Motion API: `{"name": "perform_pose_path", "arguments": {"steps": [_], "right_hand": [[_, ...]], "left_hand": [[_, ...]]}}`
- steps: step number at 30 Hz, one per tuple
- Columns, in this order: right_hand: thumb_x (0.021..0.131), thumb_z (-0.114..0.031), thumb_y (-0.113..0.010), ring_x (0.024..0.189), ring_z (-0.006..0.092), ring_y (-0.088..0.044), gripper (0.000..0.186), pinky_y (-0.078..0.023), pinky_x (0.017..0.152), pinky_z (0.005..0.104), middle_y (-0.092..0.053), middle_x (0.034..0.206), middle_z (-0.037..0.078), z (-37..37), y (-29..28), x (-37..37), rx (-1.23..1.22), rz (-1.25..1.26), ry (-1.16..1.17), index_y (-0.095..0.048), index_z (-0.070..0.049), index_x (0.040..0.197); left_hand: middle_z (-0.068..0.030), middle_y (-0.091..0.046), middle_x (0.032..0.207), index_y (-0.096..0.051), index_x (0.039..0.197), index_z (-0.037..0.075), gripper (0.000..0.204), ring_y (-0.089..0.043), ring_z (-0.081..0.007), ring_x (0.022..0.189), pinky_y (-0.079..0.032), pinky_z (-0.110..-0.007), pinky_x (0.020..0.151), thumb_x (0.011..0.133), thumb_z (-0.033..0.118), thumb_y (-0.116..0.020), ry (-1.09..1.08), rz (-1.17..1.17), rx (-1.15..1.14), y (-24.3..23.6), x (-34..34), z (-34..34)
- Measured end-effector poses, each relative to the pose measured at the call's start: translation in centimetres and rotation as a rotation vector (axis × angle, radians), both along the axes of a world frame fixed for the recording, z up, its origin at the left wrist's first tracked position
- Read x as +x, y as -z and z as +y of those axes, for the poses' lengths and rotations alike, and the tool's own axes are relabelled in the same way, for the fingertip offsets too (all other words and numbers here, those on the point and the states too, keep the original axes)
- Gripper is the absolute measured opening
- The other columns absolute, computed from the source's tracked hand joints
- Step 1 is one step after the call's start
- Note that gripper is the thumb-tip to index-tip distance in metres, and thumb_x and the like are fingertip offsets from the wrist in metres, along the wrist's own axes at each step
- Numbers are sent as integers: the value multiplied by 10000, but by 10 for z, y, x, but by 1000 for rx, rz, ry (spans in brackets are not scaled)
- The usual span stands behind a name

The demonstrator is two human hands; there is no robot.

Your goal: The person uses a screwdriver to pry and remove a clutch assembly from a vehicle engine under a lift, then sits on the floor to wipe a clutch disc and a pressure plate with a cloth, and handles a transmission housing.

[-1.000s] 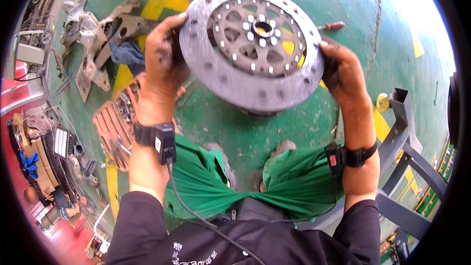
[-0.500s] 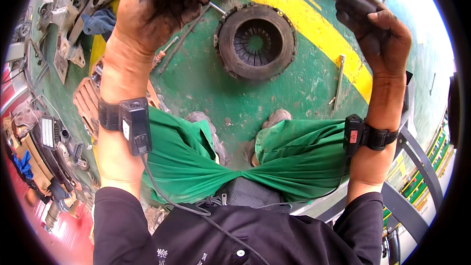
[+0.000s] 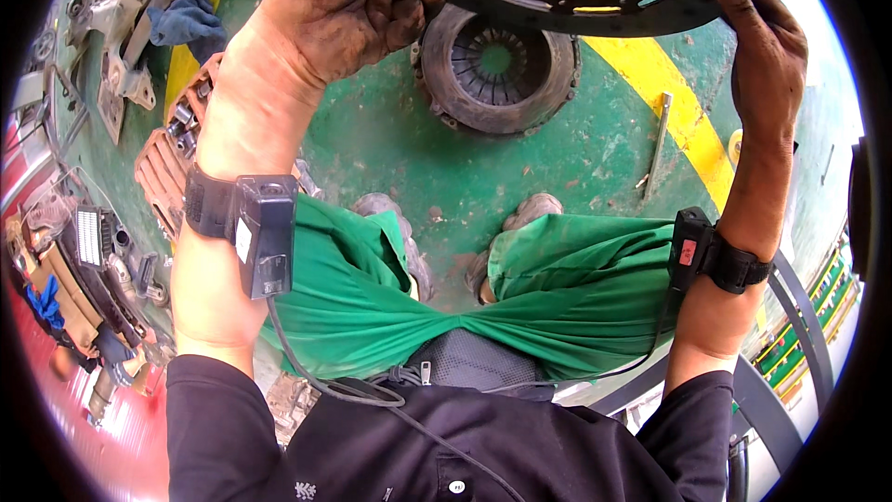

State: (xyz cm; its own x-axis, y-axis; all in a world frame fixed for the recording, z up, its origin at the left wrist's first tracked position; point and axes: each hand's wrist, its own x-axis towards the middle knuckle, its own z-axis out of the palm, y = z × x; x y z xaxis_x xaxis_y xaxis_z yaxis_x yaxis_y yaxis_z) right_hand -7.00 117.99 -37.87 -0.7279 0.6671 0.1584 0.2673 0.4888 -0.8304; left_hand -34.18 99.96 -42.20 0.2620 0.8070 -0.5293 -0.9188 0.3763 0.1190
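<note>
Dark metal makes up the round perforated disc (image 3: pixel 585 22), raised above the floor at the top of the view, its far part cut off by the picture's edge; yellow and pale light show through its windows, and a toothed bore sits at its middle. The two hands stand apart, one at either side of it. The right hand (image 3: pixel 769 51) is clamped on the disc's right edge, thumb on the near face and fingers behind. The left hand (image 3: pixel 358 14), its palm and fingers blackened, is at the left edge with the fingers curled; its upper part runs out of view, so I cannot tell how firmly it grips. Below the disc, a heavy ring-shaped clutch cover (image 3: pixel 502 110) lies on the green floor (image 3: pixel 390 149), its slotted inner fingers circling a hole; the disc's lower edge overlaps its rim in the view. To the right, a thin metal bar (image 3: pixel 659 147) lies near a yellow stripe (image 3: pixel 686 121). On the left are an orange-brown tool tray (image 3: pixel 156 169) with shiny sockets (image 3: pixel 183 130), a crumpled blue cloth (image 3: pixel 188 23) and bare metal brackets (image 3: pixel 116 23). Black devices are strapped to both forearms, with a cable (image 3: pixel 418 423) crossing the black shirt (image 3: pixel 372 451) above green trousers (image 3: pixel 576 288).
</note>
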Motion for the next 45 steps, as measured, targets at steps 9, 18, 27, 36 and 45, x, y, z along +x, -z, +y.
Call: {"name": "perform_pose_path", "arguments": {"steps": [9,18,27,36,45], "right_hand": [[885,-355,-708,748,78,-658,329,-498,660,203,-713,815,37,7,7,16,147,-236,532,-736,-73,1051],[881,-402,-698,624,76,-563,371,-453,590,228,-629,694,1,2,30,11,-184,-533,339,-705,-31,897],[898,-316,-694,666,68,-520,350,-425,613,248,-636,758,-1,-39,85,-9,-651,-445,129,-682,34,900],[913,-316,-664,740,130,-601,401,-482,721,297,-685,837,71,-42,143,0,-724,-592,223,-684,73,1009],[862,-256,-648,995,332,-663,364,-501,890,388,-693,1028,204,-40,163,6,-34,-833,173,-663,14,1105]], "left_hand": [[-142,-634,962,-543,1151,-75,457,-595,-249,771,-528,-362,668,960,264,-306,-175,42,40,-1,-47,-4],[-98,-627,863,-569,1089,-68,395,-590,-215,723,-535,-329,626,956,216,-328,-260,208,26,-8,-53,-1],[-103,-629,878,-567,1095,-68,389,-589,-214,730,-535,-326,627,954,216,-342,-276,208,35,-11,-49,-4],[-107,-631,893,-565,1101,-69,383,-588,-213,736,-535,-324,629,952,215,-355,-289,204,43,-11,-51,-9],[-111,-633,908,-564,1107,-69,379,-587,-213,743,-536,-321,631,950,215,-369,-292,196,38,-6,-55,-11]]}}
